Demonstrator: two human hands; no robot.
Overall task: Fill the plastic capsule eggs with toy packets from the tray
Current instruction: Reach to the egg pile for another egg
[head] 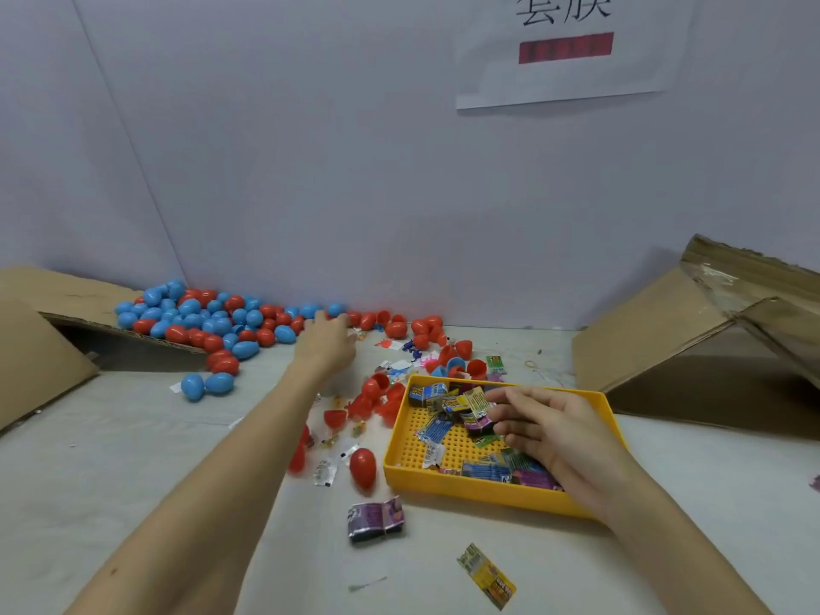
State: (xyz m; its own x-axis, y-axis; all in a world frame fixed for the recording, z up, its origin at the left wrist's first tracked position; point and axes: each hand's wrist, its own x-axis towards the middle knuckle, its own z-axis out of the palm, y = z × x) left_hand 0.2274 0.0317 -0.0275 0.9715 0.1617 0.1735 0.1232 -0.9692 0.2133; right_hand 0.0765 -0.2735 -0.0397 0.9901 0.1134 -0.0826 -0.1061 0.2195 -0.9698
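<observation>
Yellow tray (614, 419), perforated floor, at 4 o'clock of centre on the pale surface (133, 459); holds a loose heap of toy packets (448, 406), printed blue, purple, green and yellow.
Right hand (550, 430) over the tray, palm down; fingers loosely spread and lightly bent toward the packets at its 9 o'clock; whether the grip has closed on a packet cannot be told.
Left hand (326, 344) stretched out to 11 o'clock, fingers extended at the near edge of the egg pile; grip relaxed and open, holding nothing that shows.
Pile of closed capsule eggs (208, 324), blue and red, along the wall at 10 o'clock, partly on a cardboard flap (66, 297); two blue eggs (206, 385) lie apart at its 6 o'clock.
Open red egg halves (377, 392) scattered just beside the tray at its 10 and 12 o'clock, among small clear sachets.
One closed red egg (363, 467) just beside the tray at its 9 o'clock.
Folded purple packet (376, 519) on the surface at 6 o'clock; yellow packet (486, 575) near it at 5 o'clock.
Cardboard box (692, 335) at 3 o'clock; paper sign (563, 51) on the wall at 1 o'clock.
</observation>
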